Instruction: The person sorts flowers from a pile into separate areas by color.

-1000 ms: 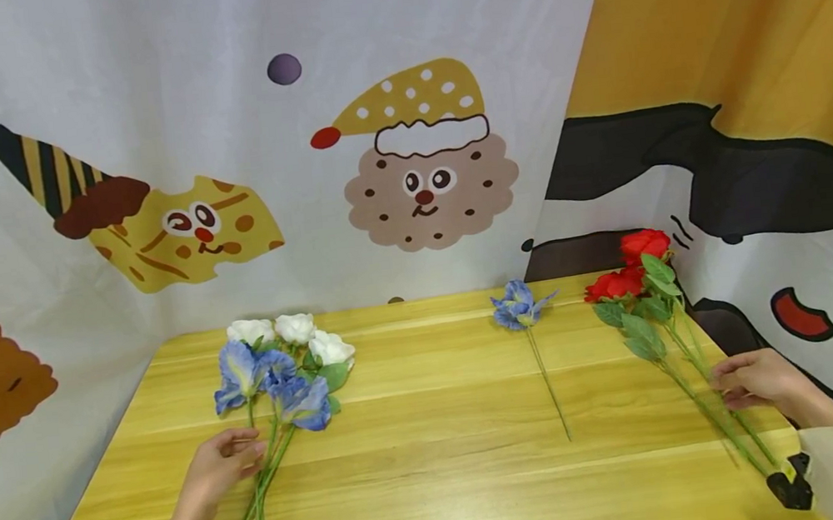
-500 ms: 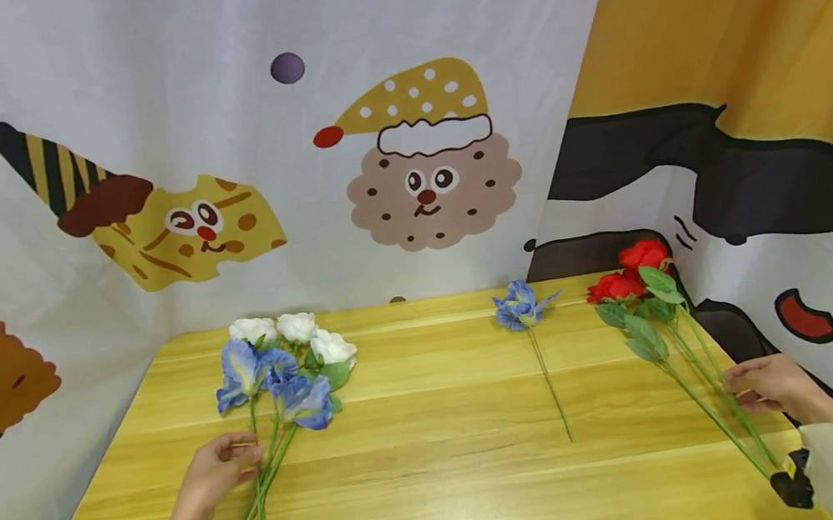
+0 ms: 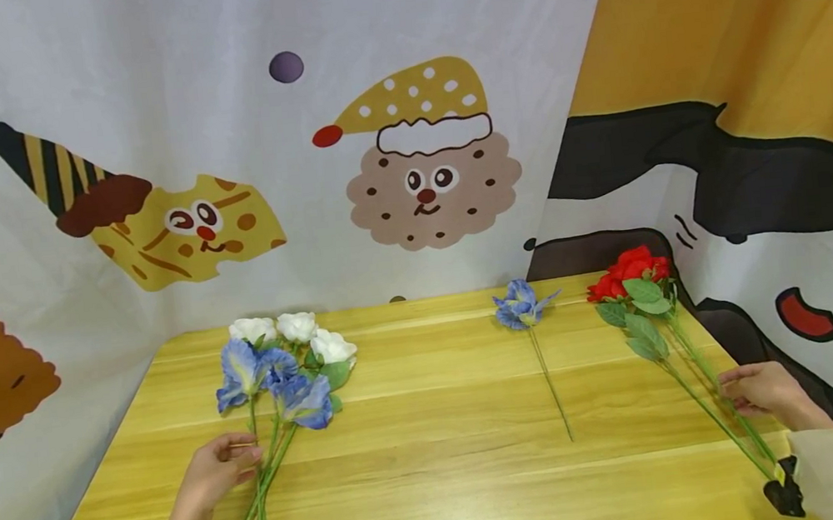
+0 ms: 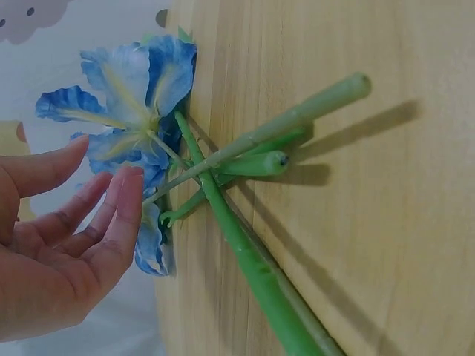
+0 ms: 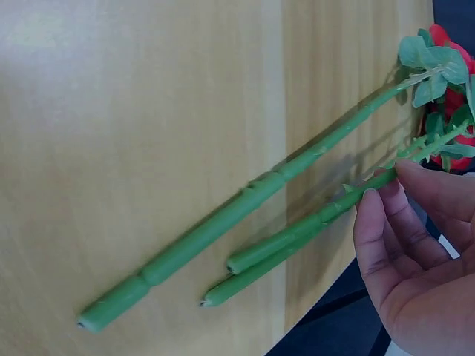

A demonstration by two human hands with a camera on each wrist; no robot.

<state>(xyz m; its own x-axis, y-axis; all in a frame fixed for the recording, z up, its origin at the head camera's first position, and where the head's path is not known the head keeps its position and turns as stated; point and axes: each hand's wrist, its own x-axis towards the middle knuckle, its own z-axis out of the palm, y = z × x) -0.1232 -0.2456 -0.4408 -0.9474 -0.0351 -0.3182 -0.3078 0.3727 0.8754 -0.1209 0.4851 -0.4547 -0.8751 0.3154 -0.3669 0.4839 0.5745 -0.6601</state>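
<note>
Green rose stems [image 5: 322, 216] are pinched by the right hand [image 3: 764, 390], while the left hand [image 3: 218, 470] hangs relaxed beside blue flowers [image 3: 305, 402].

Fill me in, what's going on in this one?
At a wooden table, a person's right hand pinches at least one stem of the red roses on the right. The left hand, which appears to hold nothing, is right by the stems of blue flowers and white flowers. Another blue flower lies alone between the two groups.
</note>
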